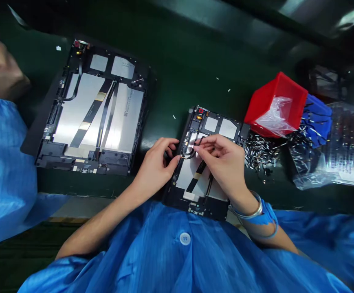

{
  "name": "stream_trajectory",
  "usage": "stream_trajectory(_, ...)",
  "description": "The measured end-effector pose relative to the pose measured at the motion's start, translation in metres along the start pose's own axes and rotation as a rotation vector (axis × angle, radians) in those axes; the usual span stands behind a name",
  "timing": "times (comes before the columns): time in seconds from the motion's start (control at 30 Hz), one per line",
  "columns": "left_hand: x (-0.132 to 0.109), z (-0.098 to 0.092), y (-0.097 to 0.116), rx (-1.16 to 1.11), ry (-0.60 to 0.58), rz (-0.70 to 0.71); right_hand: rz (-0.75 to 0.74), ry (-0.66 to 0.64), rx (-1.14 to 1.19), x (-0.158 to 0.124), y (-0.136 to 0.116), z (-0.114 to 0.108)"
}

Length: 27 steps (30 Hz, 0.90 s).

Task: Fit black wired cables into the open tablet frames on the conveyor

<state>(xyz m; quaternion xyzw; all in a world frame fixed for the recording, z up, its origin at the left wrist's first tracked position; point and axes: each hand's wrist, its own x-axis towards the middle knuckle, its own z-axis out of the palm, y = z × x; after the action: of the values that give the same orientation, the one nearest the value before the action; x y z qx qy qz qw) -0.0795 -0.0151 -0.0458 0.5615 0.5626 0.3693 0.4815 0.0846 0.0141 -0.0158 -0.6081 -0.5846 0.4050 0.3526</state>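
An opened tablet shell [181, 179] with its inner parts bare lies in front of me at the table's near edge. My right hand [222, 160] is over it, thumb and index finger pinched on a thin black cable [190, 155] that curves along the shell's left side. At the left rim of the same tablet is my left hand [158, 160], its thumb tip by the cable's lower end. The left fingers are bent, with a gap between thumb and index finger. A wide black flat cable [197, 176] runs slanting across the tablet's silver plate.
A second opened tablet [124, 118] lies to the left, near a co-worker's hand [1, 71]. On the right stand a red bin [262, 101] holding clear plastic and a blue bin [323, 118]. Small loose parts [260, 152] are heaped beside them, near a clear plastic tray [352, 142].
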Motion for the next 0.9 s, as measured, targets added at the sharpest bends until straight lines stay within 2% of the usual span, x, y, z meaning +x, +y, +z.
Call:
stream_trajectory(0.23, -0.001, 0.005, 0.000, 0.109, 0.056, 0.033, 0.025, -0.039, -0.028, 0.001, -0.005, -0.009)
stream_trajectory(0.3, -0.008, 0.004, -0.001, 0.141, 0.072, 0.119, 0.019, -0.067, -0.068, 0.002, -0.007, -0.012)
stream_trajectory(0.43, -0.025, 0.000, -0.005, 0.337, 0.130, 0.389, -0.048, -0.080, -0.218, 0.006, -0.007, -0.016)
stream_trajectory(0.57, -0.034, 0.000, -0.010, 0.573, 0.101, 0.566, -0.054, -0.082, -0.248, 0.009, -0.003, -0.018)
stream_trajectory(0.9, -0.020, 0.002, 0.001, 0.850, -0.004, 0.611, 0.010, -0.098, -0.212, 0.015, 0.004, -0.015)
